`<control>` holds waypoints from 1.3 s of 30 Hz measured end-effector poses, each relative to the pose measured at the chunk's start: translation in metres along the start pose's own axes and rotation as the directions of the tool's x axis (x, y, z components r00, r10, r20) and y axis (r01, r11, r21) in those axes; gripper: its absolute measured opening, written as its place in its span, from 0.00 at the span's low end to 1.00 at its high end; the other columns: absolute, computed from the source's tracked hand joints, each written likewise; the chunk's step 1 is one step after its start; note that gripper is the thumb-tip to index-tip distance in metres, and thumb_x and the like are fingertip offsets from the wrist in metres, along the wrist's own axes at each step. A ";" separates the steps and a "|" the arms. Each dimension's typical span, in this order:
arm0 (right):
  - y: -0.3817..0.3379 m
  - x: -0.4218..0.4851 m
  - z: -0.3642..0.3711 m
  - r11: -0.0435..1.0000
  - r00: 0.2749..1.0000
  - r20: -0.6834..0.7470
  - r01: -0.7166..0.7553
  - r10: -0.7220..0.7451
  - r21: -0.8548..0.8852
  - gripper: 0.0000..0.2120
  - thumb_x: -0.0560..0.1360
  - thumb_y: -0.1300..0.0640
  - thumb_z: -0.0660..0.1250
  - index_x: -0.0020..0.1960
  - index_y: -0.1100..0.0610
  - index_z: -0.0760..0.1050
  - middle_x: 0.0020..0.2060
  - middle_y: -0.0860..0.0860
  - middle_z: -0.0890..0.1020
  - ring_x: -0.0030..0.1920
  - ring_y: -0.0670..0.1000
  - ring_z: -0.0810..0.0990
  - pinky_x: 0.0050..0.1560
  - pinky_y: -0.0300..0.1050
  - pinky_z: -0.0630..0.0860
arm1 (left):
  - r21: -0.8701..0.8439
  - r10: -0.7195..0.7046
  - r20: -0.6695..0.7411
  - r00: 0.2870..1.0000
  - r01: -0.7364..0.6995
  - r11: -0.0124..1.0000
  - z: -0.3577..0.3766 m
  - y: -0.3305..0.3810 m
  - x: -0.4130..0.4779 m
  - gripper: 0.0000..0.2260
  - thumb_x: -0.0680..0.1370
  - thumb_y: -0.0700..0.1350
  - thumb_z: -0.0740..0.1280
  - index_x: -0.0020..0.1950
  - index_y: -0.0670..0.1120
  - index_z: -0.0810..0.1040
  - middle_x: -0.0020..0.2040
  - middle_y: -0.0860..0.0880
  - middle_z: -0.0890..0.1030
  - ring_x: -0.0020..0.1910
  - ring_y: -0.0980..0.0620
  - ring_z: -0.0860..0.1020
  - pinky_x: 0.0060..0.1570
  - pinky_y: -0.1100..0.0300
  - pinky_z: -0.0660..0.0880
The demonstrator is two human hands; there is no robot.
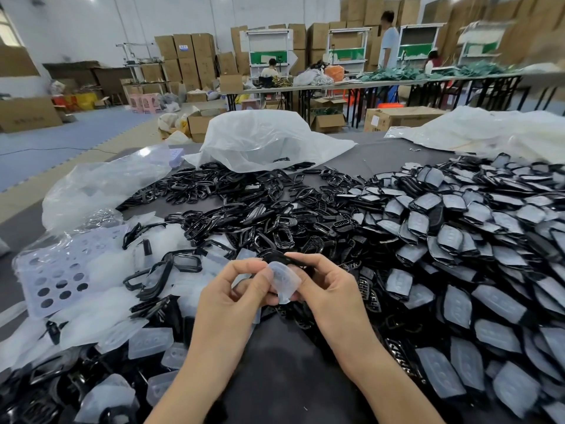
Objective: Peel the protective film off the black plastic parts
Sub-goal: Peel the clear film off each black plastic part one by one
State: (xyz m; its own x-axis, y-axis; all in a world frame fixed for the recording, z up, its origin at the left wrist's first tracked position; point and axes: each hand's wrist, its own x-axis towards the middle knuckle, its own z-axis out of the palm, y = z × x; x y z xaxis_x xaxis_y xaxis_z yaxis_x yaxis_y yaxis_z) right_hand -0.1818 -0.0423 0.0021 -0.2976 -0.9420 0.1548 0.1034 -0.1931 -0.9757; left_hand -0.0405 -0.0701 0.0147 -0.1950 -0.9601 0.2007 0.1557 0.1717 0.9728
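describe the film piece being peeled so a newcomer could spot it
On the grey table, look at the near middle, where the left hand and right hand meet. The film piece is pinched by the left hand, beside the black part the right hand holds. It alone is raised off the piles.

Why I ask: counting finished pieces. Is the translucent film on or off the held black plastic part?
Mostly off: the translucent film lifts clear of the black plastic part; left hand pinches it, right hand grips the part.
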 end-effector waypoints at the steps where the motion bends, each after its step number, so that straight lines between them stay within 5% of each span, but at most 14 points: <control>1: 0.000 -0.001 0.001 1.000 1.000 0.010 -0.003 0.003 -0.009 0.07 0.77 0.55 0.72 0.52 0.43 0.84 0.41 0.57 0.86 0.40 0.48 0.82 0.47 0.49 0.81 | 0.015 0.016 -0.017 1.000 -0.016 1.000 0.000 0.000 -0.001 0.02 0.74 0.47 0.71 0.45 0.51 0.82 0.38 0.42 0.85 0.37 0.49 0.84 0.40 0.65 0.79; 5: -0.005 -0.004 0.003 0.999 0.995 0.103 -0.014 0.010 0.038 0.07 0.76 0.55 0.73 0.51 0.46 0.85 0.39 0.49 0.87 0.38 0.42 0.83 0.42 0.34 0.78 | 0.100 0.086 -0.103 0.991 -0.075 0.992 0.002 -0.003 -0.001 0.03 0.77 0.45 0.70 0.44 0.52 0.80 0.35 0.41 0.82 0.33 0.47 0.80 0.35 0.64 0.77; 11: -0.005 -0.005 0.006 0.991 0.992 0.125 -0.004 -0.013 0.136 0.10 0.81 0.59 0.65 0.54 0.51 0.85 0.48 0.55 0.87 0.49 0.54 0.87 0.48 0.39 0.81 | 0.118 0.070 -0.095 0.993 -0.058 0.991 0.002 -0.010 0.001 0.10 0.78 0.42 0.69 0.50 0.59 0.77 0.40 0.51 0.83 0.38 0.49 0.80 0.43 0.60 0.80; 15: -0.005 -0.005 0.006 0.971 0.981 0.194 -0.068 0.022 0.229 0.14 0.81 0.52 0.62 0.59 0.55 0.82 0.52 0.58 0.86 0.53 0.59 0.86 0.51 0.41 0.81 | 0.180 0.060 -0.011 0.998 -0.057 0.982 0.000 -0.010 0.002 0.16 0.78 0.42 0.68 0.54 0.65 0.78 0.43 0.54 0.82 0.45 0.45 0.81 0.52 0.53 0.80; 19: -0.007 -0.005 0.008 0.976 0.977 0.212 -0.053 0.007 0.212 0.11 0.78 0.53 0.67 0.58 0.52 0.82 0.50 0.55 0.87 0.50 0.52 0.86 0.49 0.39 0.80 | 0.123 0.040 -0.017 0.999 -0.038 0.992 -0.001 -0.008 0.002 0.16 0.78 0.39 0.68 0.54 0.62 0.80 0.47 0.49 0.82 0.49 0.39 0.81 0.54 0.47 0.80; 23: -0.004 -0.004 0.005 0.994 0.990 0.141 0.011 -0.027 0.108 0.12 0.79 0.67 0.68 0.56 0.53 0.81 0.42 0.55 0.87 0.41 0.50 0.86 0.44 0.37 0.80 | 0.132 0.066 0.012 0.998 -0.067 0.989 0.002 -0.005 -0.001 0.17 0.79 0.35 0.65 0.54 0.58 0.80 0.47 0.46 0.84 0.48 0.43 0.83 0.52 0.54 0.80; 27: -0.005 -0.003 0.004 0.997 0.995 0.098 0.014 -0.021 0.073 0.11 0.78 0.62 0.70 0.51 0.46 0.83 0.40 0.57 0.87 0.40 0.50 0.85 0.43 0.37 0.80 | 0.136 0.097 0.028 0.995 -0.100 0.986 0.002 -0.005 -0.004 0.15 0.80 0.36 0.64 0.54 0.56 0.79 0.44 0.46 0.85 0.46 0.48 0.84 0.48 0.64 0.78; 32: -0.003 -0.004 0.004 0.997 0.995 0.100 0.018 -0.025 0.073 0.07 0.77 0.59 0.72 0.50 0.47 0.83 0.39 0.56 0.87 0.39 0.48 0.84 0.42 0.38 0.80 | 0.167 0.107 0.026 0.994 -0.110 0.980 0.001 -0.005 -0.003 0.13 0.80 0.38 0.65 0.55 0.56 0.79 0.42 0.47 0.84 0.44 0.49 0.83 0.47 0.63 0.78; 39: 0.000 -0.003 0.001 0.985 0.989 0.103 0.121 -0.108 -0.125 0.13 0.78 0.58 0.70 0.55 0.41 0.81 0.37 0.44 0.84 0.36 0.43 0.78 0.40 0.40 0.79 | 0.239 0.062 0.137 0.989 -0.094 0.966 0.003 -0.007 -0.006 0.10 0.81 0.41 0.63 0.51 0.55 0.80 0.35 0.53 0.79 0.36 0.56 0.76 0.37 0.68 0.72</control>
State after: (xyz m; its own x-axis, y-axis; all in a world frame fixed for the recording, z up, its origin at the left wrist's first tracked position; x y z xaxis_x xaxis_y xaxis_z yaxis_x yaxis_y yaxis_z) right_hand -0.1805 -0.0400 0.0017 -0.2079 -0.9388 0.2748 -0.0526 -0.2698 -0.9615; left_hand -0.0429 -0.0653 0.0073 -0.3160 -0.9081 0.2746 -0.0627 0.3088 0.9490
